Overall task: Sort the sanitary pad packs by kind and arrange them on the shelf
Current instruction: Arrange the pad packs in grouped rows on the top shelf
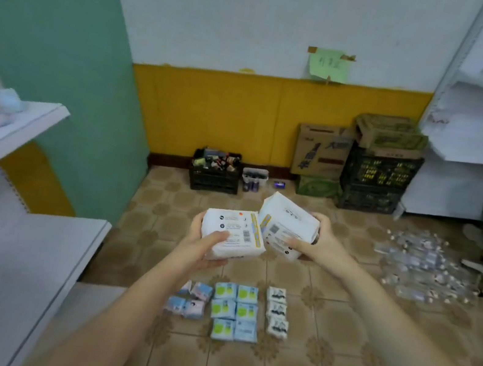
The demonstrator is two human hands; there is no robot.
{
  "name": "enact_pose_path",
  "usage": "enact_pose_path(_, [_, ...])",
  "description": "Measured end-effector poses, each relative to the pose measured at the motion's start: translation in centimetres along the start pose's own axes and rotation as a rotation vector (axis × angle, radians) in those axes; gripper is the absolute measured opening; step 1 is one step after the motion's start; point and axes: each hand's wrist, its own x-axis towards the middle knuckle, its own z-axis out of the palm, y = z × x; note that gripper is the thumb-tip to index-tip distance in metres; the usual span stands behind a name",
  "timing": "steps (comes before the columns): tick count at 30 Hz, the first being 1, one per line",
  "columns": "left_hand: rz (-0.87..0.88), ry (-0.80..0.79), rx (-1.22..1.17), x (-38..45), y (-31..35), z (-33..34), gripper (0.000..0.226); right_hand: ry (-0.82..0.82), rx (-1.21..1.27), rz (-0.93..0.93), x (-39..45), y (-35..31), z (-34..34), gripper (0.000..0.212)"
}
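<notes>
Left hand grips one white pack, right hand grips another white pack, edges touching above the floor, probably matching kinds before loading the shelf.

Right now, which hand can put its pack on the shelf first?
Probably the left hand. It grips a white pack on the side nearest the white shelf; the right hand, gripping the other pack, is farther away.
</notes>
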Motion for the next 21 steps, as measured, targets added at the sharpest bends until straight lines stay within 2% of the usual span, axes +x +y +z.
enact_pose_path(5, [-0.153,-0.003,-0.013,5.7,-4.1,9.9,0.057,0.099,0.073,0.137,0.9,6.6,-11.0,0.057])
enact_pose_path(8, [-0.221,0.018,-0.066,8.4,-6.4,14.8,0.042,0.105,0.092,0.175,1.7,9.6,-16.4,0.051])
enact_pose_path(10, [-0.286,0.026,-0.1,9.7,-7.6,17.1,0.028,0.114,0.124,0.229,2.5,11.1,-18.7,0.053])
enact_pose_path(13, [-0.355,0.017,-0.087,12.0,-9.0,19.0,0.019,0.12,0.174,0.288,4.2,13.3,-21.1,0.056])
enact_pose_path(15, [-0.366,0.014,-0.083,14.4,-9.8,19.5,0.023,0.109,0.182,0.326,5.9,14.6,-22.2,0.066])
enact_pose_path(18, [-0.419,0.001,-0.032,19.0,-11.3,19.6,0.048,0.125,0.188,0.374,9.7,16.5,-23.2,0.077])
enact_pose_path(21, [-0.518,-0.02,-0.008,24.3,-13.3,19.4,0.065,0.152,0.205,0.436,13.6,17.9,-23.0,0.045])
